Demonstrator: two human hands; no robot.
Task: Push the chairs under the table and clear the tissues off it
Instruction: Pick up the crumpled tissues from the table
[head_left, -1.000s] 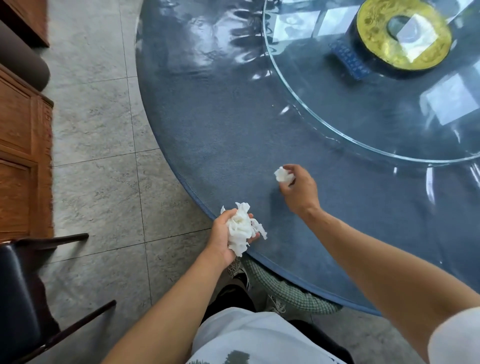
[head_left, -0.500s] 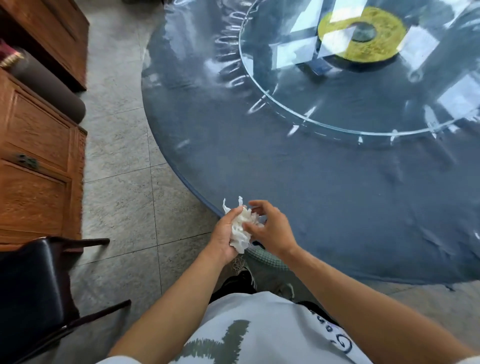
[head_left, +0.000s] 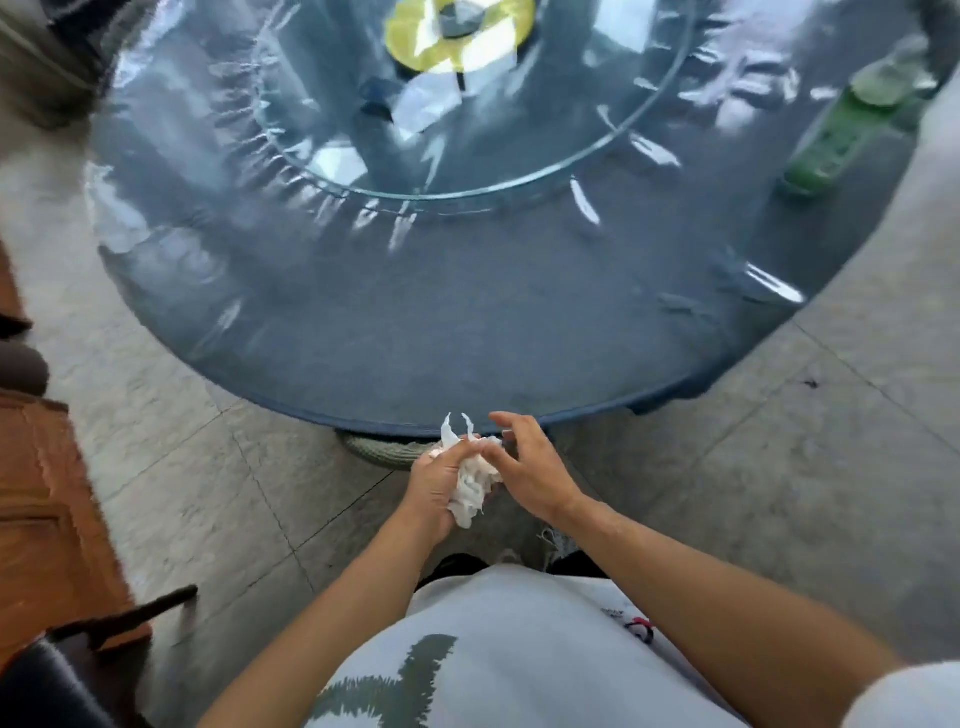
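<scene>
A crumpled wad of white tissues sits in my left hand, whose fingers curl round it, just in front of the near edge of the round blue table. My right hand is against the wad from the right, its fingertips touching the tissue while the upper fingers spread loosely. Both hands hover over the floor, below the table edge. A black chair stands at the bottom left, away from the table.
A glass turntable with a yellow hub covers the table's middle. A green bottle lies near the table's far right. A wooden cabinet lines the left side. Grey tiled floor surrounds the table.
My right hand brought a small tissue from the table to the wad in my left hand. Both hands have pulled back off the table edge, and the view has swung right and farther back.
</scene>
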